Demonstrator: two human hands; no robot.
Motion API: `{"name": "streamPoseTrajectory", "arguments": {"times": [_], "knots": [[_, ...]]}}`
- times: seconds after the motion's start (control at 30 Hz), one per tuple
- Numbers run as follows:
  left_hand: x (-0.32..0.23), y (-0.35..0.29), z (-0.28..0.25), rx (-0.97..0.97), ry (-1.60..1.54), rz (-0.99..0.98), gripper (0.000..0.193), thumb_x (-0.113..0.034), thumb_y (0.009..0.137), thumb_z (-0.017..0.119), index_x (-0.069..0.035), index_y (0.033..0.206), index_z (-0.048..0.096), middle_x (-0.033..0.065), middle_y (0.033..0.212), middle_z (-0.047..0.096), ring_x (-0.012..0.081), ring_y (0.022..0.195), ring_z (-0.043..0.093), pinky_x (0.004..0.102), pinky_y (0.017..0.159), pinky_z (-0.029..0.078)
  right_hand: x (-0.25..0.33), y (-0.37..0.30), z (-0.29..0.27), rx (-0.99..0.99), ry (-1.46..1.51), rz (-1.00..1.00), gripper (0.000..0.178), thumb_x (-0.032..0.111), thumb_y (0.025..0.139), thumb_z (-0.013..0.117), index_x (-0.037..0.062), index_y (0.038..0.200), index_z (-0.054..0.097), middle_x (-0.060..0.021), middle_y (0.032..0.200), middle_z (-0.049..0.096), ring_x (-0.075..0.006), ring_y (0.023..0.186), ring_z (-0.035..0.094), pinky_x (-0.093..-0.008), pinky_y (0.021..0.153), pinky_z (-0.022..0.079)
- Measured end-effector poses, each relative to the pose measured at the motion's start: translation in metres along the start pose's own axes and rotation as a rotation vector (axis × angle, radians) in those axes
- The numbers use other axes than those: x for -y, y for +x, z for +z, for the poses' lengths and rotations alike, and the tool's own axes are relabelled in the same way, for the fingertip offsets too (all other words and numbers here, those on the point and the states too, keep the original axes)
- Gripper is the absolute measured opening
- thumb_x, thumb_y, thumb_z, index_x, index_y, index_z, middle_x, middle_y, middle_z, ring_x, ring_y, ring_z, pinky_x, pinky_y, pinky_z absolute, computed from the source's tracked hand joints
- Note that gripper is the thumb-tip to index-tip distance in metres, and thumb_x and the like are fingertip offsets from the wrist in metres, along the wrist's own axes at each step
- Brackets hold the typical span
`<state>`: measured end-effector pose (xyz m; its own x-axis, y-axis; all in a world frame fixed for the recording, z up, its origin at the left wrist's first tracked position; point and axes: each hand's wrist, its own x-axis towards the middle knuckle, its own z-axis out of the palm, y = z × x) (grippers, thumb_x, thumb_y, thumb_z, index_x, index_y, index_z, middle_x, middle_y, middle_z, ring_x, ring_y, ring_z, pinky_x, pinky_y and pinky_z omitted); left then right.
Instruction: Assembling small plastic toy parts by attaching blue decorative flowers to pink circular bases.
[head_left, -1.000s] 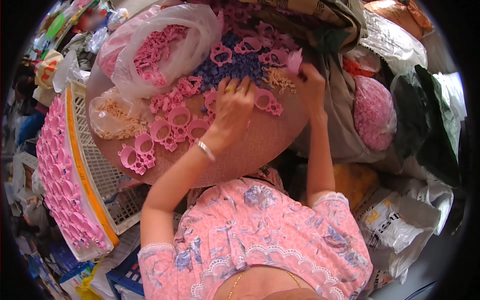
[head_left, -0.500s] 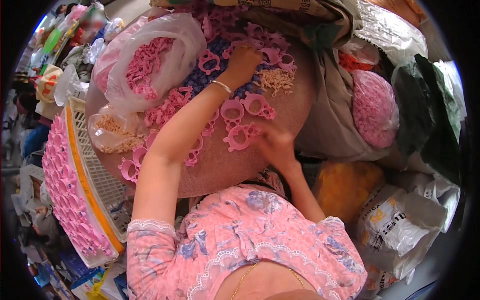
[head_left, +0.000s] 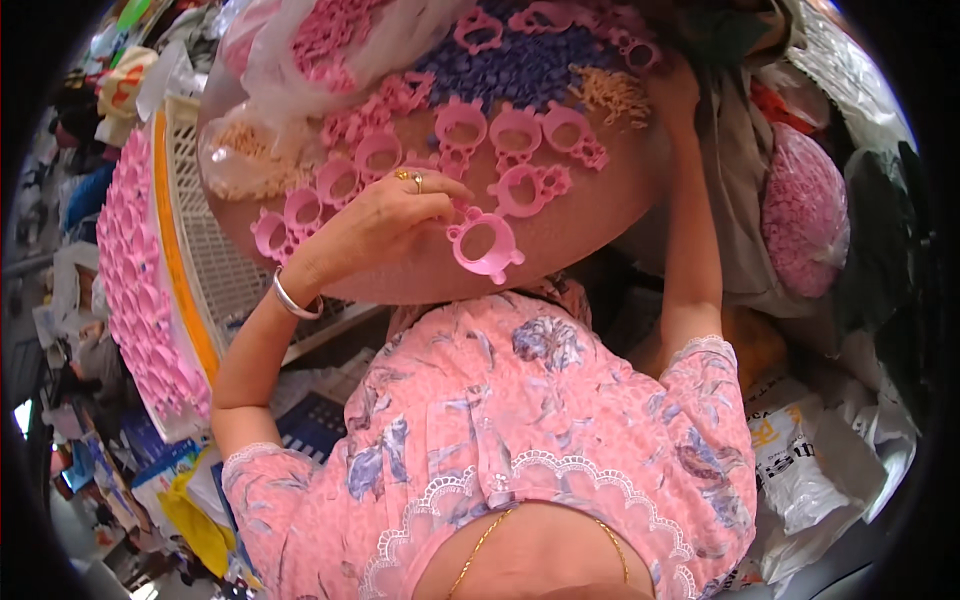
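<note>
A: Left to right: stacked pink pieces (head_left: 135, 290) on the white basket (head_left: 215, 270), then the round brown surface (head_left: 590, 215) covered in rings. Looks like the laying-out step to me. The left hand (head_left: 375, 225) has its fingers (head_left: 440, 205) curled loosely, tips touching the pink ring piece (head_left: 483, 243) at the near edge.

B: Pinching it or just nudging?

A: Touching its left rim; can't tell if it's a full grip. Next move probably needs lining it up beside the other rings (head_left: 515, 130). The right hand (head_left: 680, 95) rests at the far right edge, fingers mostly hidden, can't tell how open.
</note>
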<state>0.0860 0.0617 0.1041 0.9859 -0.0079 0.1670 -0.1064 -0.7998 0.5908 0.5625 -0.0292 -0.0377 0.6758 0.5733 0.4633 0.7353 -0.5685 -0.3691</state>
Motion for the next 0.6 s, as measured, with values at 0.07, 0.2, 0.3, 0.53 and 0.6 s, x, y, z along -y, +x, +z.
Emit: {"name": "streamPoseTrajectory", "arguments": {"times": [0.07,0.2,0.3,0.53,0.6], "knots": [[0.002,-0.011,0.007,0.041,0.155,0.029,0.012,-0.002,0.079,0.063,-0.006,0.090,0.064,0.0064,0.123,0.064,0.0267,0.121,0.056,0.0386,0.101,0.042,0.011,0.006,-0.012,-0.042,0.307,0.003,0.050,0.029,0.076,0.078,0.0013,0.116,0.065,-0.0153,0.100,0.071,-0.0210,0.093,0.068,-0.0339,0.081,0.052],[0.013,-0.015,0.016,0.137,0.411,0.047,0.020,-0.009,0.083,0.056,-0.011,0.100,0.067,0.0024,0.124,0.063,0.0235,0.132,0.048,0.0435,0.113,0.028,0.073,-0.024,-0.076,-0.002,0.765,0.020,0.026,0.008,0.082,0.072,0.0018,0.107,0.068,-0.0088,0.107,0.070,-0.0143,0.097,0.064,-0.0291,0.085,0.050],[0.017,-0.013,0.028,0.046,0.473,0.123,0.026,-0.009,0.078,0.060,-0.011,0.103,0.065,0.0011,0.114,0.065,0.0219,0.127,0.050,0.0428,0.109,0.032,0.069,-0.037,-0.108,0.038,0.700,-0.463,0.019,0.000,0.081,0.069,0.0017,0.100,0.066,-0.0118,0.113,0.067,-0.0151,0.099,0.063,-0.0284,0.082,0.050],[-0.002,0.024,0.069,-0.326,0.541,0.064,0.024,-0.009,0.077,0.060,-0.006,0.100,0.064,0.0067,0.108,0.064,0.0224,0.109,0.058,0.0375,0.097,0.042,0.121,-0.119,-0.189,0.631,0.416,-1.010,0.032,-0.002,0.068,0.067,0.0018,0.100,0.065,-0.0131,0.126,0.061,-0.0311,0.120,0.057,-0.0373,0.099,0.048],[-0.001,0.038,0.076,-0.281,0.418,0.082,0.024,-0.004,0.075,0.061,-0.005,0.098,0.065,0.0110,0.102,0.062,0.0266,0.101,0.059,0.0383,0.090,0.047,0.126,-0.125,-0.191,0.677,0.296,-1.147,0.036,0.001,0.065,0.068,0.0024,0.101,0.064,-0.0138,0.127,0.060,-0.0328,0.123,0.055,-0.0393,0.101,0.047]]}}
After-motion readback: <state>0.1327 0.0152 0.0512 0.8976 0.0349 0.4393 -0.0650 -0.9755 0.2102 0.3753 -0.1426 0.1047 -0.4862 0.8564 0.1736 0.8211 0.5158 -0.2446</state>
